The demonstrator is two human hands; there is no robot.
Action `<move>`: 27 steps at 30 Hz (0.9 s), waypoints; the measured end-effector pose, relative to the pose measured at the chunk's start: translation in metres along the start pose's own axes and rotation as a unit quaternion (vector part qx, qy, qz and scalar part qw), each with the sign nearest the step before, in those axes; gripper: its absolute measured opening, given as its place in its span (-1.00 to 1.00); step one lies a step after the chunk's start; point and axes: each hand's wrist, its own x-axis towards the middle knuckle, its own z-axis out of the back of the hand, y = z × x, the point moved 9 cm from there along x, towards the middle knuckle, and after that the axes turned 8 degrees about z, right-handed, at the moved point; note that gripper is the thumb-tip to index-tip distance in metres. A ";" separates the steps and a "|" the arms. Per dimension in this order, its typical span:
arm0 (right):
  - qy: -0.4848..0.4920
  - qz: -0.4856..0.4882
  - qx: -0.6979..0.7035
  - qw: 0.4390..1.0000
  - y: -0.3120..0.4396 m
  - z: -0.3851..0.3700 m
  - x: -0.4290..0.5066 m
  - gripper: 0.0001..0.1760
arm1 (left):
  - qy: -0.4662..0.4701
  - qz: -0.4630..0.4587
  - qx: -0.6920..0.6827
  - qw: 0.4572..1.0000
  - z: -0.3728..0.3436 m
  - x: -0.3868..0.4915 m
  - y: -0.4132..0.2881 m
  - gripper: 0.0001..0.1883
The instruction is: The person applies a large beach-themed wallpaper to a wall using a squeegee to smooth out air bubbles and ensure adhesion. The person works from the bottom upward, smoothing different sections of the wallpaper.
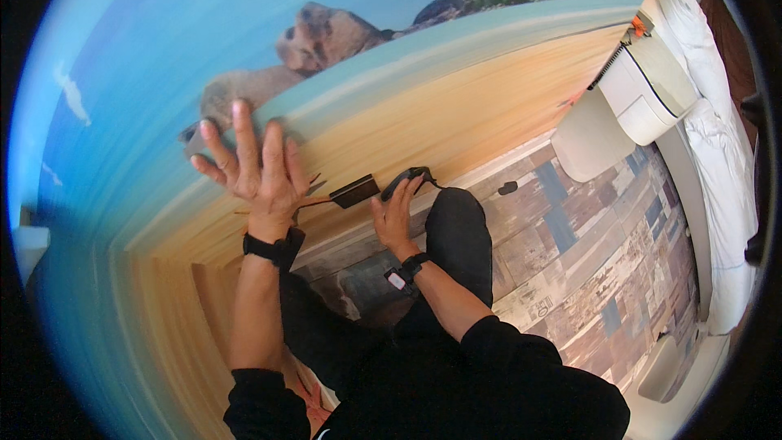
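Observation:
My left hand [253, 162] lies with spread fingers against a wall mural [464, 85] of a beach, sea and rocks, and grips nothing. Lower along the wall, my right hand [396, 214] has its fingers over a small black object [402, 183] with a thin cord or strap at its right end; its exact kind is unclear. Just left of that, a flat black rectangular piece [354, 190] sits at the wall, with a thin brownish strip running from it towards my left wrist. Black bands circle both wrists. My bent knee [458, 211] is close beside my right hand.
A pale skirting board [507, 162] runs along the wall's foot. On the patchwork wood-pattern floor [586, 256] lies a small black item [507, 187]. At right stand a white cabinet-like box [647, 88], a black coiled cord [608, 66] and white bedding [721, 195].

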 end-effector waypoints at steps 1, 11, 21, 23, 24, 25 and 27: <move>-0.015 -0.022 0.047 0.999 0.006 0.003 0.002 0.03 | 0.005 0.002 -0.004 1.000 0.001 0.000 -0.001 -0.78; -0.037 0.123 -0.023 0.991 0.088 0.007 0.030 -0.13 | 0.032 -0.015 -0.081 0.996 0.011 -0.001 0.001 -0.80; -0.039 0.074 0.004 0.996 0.060 0.012 0.001 -0.24 | 0.067 -0.058 -0.106 0.990 0.019 -0.002 0.001 -0.68; -0.095 0.127 -0.023 0.987 0.074 0.035 0.015 -0.47 | 0.067 -0.043 -0.162 0.984 0.025 -0.001 0.009 -0.74; -0.093 0.138 -0.040 0.985 0.077 0.043 0.020 -0.52 | 0.067 -0.025 -0.199 0.977 0.030 -0.004 0.015 -0.82; -0.095 0.143 -0.055 0.984 0.081 0.049 0.025 -0.57 | 0.067 -0.007 -0.236 0.969 0.035 -0.008 0.021 -0.90; -0.125 0.160 -0.063 0.977 0.091 0.061 0.034 -0.77 | 0.062 0.043 -0.256 0.964 0.049 -0.027 0.030 -0.84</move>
